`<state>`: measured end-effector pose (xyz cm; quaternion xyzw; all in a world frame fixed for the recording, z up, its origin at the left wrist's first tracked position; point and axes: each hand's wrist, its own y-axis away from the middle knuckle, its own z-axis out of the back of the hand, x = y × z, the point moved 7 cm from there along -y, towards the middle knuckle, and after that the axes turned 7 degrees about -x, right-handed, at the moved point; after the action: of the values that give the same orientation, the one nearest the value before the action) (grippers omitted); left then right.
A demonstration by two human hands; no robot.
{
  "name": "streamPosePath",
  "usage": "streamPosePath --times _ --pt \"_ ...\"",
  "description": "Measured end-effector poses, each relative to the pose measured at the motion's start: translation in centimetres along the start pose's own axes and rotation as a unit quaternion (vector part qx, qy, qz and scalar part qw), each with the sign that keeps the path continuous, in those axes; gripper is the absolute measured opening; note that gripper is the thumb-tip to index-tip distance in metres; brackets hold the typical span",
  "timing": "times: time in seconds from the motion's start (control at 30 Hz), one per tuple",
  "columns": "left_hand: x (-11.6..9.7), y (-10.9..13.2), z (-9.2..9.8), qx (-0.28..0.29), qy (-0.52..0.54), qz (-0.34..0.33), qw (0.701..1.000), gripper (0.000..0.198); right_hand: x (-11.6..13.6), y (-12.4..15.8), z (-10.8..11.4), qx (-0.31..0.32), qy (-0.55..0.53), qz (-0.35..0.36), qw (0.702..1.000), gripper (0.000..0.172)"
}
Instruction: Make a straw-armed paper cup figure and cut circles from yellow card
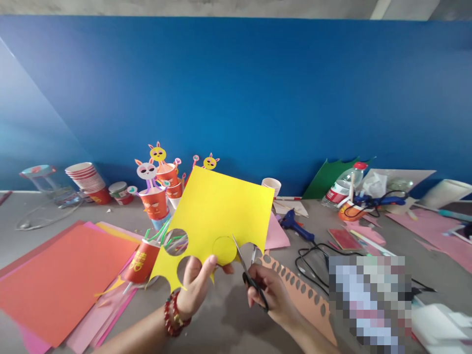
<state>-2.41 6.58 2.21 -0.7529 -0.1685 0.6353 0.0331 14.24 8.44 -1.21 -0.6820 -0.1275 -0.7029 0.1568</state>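
Note:
A sheet of yellow paper (224, 201) is held up in front of me, with round holes and scalloped bites cut along its lower edge. My left hand (197, 285), a red beaded bracelet at its wrist, pinches that edge between thumb and fingers. A pencilled circle (224, 249) shows on the sheet just above my thumb. Black-handled scissors (254, 285) are gripped in my right hand (271, 290). Their blades are apart at the right side of the circle, one in front of the paper and the other showing past its edge.
Decorated paper cups (154, 202) with animal faces stand behind the sheet. Coloured paper (70, 275) lies at left, near a red cup of straws (142, 263). To the right are a blue glue gun (297, 227), its black cord, a bottle (344, 184) and a hole-punched orange strip (300, 290).

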Motion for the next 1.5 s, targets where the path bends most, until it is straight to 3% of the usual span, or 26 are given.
streamPosePath --times 0.1,0.27,0.9,1.5 --pt "-0.1 -0.3 -0.2 -0.007 -0.03 0.041 0.999 0.04 0.0 0.1 -0.2 0.011 -0.003 -0.007 1.0 0.062" --pt "0.1 -0.4 -0.7 0.028 -0.078 0.077 0.994 0.051 0.2 0.2 -0.6 0.033 -0.026 -0.008 0.999 0.062" --pt "0.5 -0.1 -0.5 0.058 -0.098 0.1 0.988 0.058 1.0 0.0 0.1 0.065 -0.001 -0.01 0.998 0.059" --pt "1.2 0.0 0.1 0.076 -0.109 0.122 0.984 0.06 0.4 -0.1 0.7 0.051 -0.025 -0.028 0.998 0.058"
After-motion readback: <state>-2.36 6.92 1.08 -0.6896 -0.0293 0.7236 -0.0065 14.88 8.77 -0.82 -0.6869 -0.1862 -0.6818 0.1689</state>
